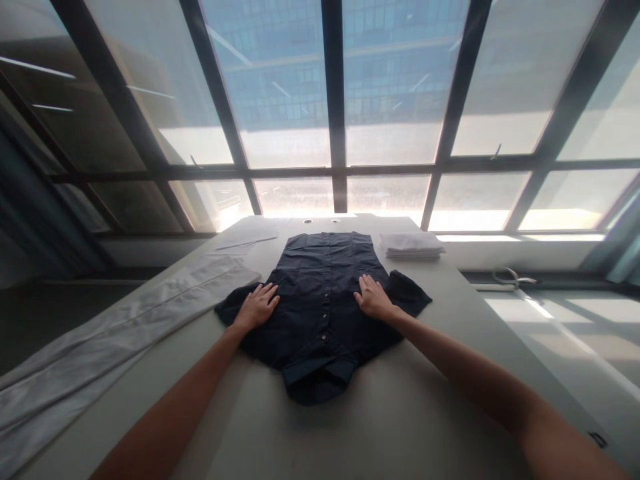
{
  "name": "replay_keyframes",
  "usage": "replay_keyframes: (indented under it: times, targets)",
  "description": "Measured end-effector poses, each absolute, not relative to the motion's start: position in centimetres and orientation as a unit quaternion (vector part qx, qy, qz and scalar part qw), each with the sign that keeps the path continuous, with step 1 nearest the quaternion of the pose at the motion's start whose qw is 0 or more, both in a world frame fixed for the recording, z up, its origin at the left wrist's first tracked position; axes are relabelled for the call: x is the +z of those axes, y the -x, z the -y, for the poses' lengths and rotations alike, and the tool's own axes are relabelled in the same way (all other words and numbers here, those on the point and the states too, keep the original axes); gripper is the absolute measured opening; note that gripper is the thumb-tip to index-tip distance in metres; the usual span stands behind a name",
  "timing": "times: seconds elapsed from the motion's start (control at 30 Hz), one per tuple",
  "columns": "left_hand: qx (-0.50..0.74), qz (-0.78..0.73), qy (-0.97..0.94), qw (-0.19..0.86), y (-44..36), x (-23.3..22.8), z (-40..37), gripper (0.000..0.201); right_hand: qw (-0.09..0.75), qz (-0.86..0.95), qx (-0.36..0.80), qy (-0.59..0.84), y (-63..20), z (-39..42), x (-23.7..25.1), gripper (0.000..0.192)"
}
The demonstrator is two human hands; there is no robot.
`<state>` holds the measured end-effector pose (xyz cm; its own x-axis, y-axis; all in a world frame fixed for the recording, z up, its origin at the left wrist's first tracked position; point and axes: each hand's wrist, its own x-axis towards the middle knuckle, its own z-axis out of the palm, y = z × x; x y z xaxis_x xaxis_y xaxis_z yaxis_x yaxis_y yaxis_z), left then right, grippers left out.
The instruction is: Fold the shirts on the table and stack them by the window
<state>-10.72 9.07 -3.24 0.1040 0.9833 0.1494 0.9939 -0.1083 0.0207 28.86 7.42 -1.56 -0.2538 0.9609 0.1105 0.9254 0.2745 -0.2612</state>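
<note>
Beneath both hands, the left and the right, patches of the dark shirt lie covered. Left of the left hand, the long white cloth is cut off by the picture's edge. Beyond the right hand, the folded white stack is too small to tell its pieces apart.

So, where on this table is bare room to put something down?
Bare table lies between the dark shirt's collar and the near edge, and right of the shirt, below the folded white stack. The left is crowded by long white cloth. Left hand and right hand lie flat on the shirt.
</note>
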Motion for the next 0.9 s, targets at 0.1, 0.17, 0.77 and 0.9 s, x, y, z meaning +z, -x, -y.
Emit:
replay_keyframes:
  times: [0.1,0.17,0.77,0.9]
  targets:
    - [-0.061,0.67,0.739,0.037,10.6,-3.1,-8.9,0.056,0.1,0.751,0.065,0.649,-30.5,-8.2,-3.2,0.074]
    - [-0.062,0.67,0.739,0.031,10.5,-3.0,-8.8,0.055,0.093,0.735,0.048,0.67,-32.5,-8.6,-3.7,0.076]
    - [-0.017,0.688,0.726,0.018,7.6,-2.0,-5.8,0.063,0.086,0.716,0.002,0.693,-39.6,-10.0,-5.0,0.069]
    - [-0.063,0.665,0.74,0.081,4.7,-0.8,-4.6,0.056,0.093,0.721,-0.02,0.687,-40.1,-9.7,-4.8,0.066]
